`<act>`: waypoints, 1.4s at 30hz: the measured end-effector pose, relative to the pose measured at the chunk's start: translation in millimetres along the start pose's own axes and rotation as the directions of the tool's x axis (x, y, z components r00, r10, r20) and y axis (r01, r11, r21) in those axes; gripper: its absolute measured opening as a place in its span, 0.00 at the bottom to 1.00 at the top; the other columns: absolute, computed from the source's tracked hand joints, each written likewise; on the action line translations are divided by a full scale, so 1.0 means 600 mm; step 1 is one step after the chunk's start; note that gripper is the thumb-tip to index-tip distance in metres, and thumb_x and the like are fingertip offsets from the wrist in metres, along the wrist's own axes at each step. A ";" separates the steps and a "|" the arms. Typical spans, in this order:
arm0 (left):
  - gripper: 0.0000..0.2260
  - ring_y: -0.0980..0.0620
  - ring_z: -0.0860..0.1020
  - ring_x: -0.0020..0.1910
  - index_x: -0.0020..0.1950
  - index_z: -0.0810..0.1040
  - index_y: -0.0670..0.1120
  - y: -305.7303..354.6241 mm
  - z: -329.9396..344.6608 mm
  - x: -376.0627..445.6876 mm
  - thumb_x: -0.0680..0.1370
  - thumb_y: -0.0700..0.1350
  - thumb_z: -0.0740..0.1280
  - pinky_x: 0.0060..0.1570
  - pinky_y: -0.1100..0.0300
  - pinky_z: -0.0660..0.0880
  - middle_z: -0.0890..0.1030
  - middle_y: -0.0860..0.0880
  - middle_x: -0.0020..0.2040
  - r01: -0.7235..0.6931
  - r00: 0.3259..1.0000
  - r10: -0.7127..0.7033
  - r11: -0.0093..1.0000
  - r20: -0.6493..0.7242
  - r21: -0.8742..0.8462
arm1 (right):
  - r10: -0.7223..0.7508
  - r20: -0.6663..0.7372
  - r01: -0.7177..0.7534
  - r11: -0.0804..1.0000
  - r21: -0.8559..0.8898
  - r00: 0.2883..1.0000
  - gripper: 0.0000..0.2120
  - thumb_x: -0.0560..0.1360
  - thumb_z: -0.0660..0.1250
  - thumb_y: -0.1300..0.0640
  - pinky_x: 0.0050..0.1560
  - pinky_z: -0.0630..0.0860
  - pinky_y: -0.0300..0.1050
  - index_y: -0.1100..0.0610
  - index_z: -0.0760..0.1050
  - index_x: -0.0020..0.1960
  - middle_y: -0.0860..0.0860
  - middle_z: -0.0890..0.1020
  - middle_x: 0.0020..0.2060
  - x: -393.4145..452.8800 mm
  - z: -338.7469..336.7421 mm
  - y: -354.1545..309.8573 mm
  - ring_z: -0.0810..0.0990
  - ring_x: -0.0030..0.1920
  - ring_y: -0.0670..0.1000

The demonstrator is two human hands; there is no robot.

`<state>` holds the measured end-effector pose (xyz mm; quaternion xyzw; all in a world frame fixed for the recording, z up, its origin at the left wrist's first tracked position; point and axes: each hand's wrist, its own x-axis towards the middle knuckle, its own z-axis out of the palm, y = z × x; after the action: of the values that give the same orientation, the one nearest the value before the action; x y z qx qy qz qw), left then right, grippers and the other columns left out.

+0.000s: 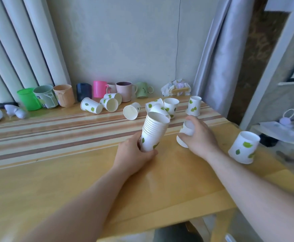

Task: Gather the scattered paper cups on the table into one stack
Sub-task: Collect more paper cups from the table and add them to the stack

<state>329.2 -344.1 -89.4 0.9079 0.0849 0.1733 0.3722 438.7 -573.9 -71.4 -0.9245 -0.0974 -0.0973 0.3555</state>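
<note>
Paper cups are partly gathered: our left hand [134, 151] grips the stack [153, 133], our right hand [198, 135] clasps another cup [184, 135], and several loose cups [243, 147] remain on the surface [73, 172]

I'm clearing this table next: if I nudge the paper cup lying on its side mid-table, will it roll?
The paper cup likely rolls, since it lies on its round wall. Its taper probably curves its path. Thin paper suggests it is light and easily crushed.

White leaf-printed stack of paper cups [153, 132] tilts upright mid-table; loose cups [132, 111] lie tipped behind, one upside-down cup [243, 147] stands far right.
</note>
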 end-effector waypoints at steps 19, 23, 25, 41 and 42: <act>0.26 0.54 0.79 0.50 0.67 0.80 0.60 -0.004 0.004 -0.012 0.71 0.60 0.80 0.46 0.61 0.71 0.83 0.60 0.51 -0.158 0.987 0.159 0.986 -0.018 0.056 | 0.191 0.219 -0.284 0.463 0.839 0.957 0.20 0.77 0.73 0.65 0.62 0.75 0.55 0.48 0.76 0.64 0.46 0.85 0.54 -0.026 -0.053 -0.064 0.81 0.59 0.52; 0.32 0.54 0.79 0.51 0.72 0.77 0.63 -0.009 0.008 -0.012 0.69 0.64 0.80 0.51 0.57 0.74 0.84 0.59 0.53 -0.180 0.984 0.181 0.982 -0.011 0.053 | -0.069 0.257 -0.214 0.373 0.903 0.964 0.10 0.81 0.72 0.63 0.57 0.79 0.52 0.49 0.81 0.57 0.48 0.88 0.52 -0.040 -0.067 -0.105 0.85 0.53 0.51; 0.35 0.54 0.79 0.51 0.74 0.75 0.65 -0.013 0.009 -0.010 0.68 0.67 0.78 0.54 0.56 0.76 0.84 0.58 0.53 -0.193 0.981 0.195 0.979 -0.017 0.062 | -0.151 0.258 -0.173 0.425 0.889 0.954 0.12 0.80 0.74 0.63 0.57 0.82 0.51 0.51 0.83 0.60 0.49 0.90 0.54 -0.044 -0.058 -0.109 0.88 0.54 0.50; 0.34 0.48 0.78 0.50 0.73 0.75 0.65 -0.016 0.013 -0.009 0.68 0.70 0.75 0.50 0.51 0.78 0.81 0.53 0.47 -0.271 0.960 0.278 0.947 -0.017 0.174 | -0.073 0.320 -0.155 0.759 0.632 0.945 0.49 0.61 0.88 0.40 0.54 0.76 0.46 0.45 0.72 0.77 0.46 0.83 0.64 -0.080 -0.095 -0.041 0.82 0.60 0.50; 0.33 0.48 0.78 0.50 0.73 0.75 0.66 -0.011 0.014 -0.010 0.69 0.70 0.75 0.50 0.50 0.78 0.80 0.53 0.46 -0.284 0.957 0.291 0.936 -0.005 0.209 | -0.070 0.250 -0.091 0.811 0.578 0.966 0.54 0.59 0.88 0.36 0.54 0.78 0.46 0.45 0.70 0.80 0.44 0.82 0.63 -0.080 -0.114 -0.032 0.82 0.56 0.48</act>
<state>326.7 -346.7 -101.2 0.9409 -0.0245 0.2321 0.2454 380.5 -611.7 -21.3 -0.7755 -0.1629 0.0609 0.6069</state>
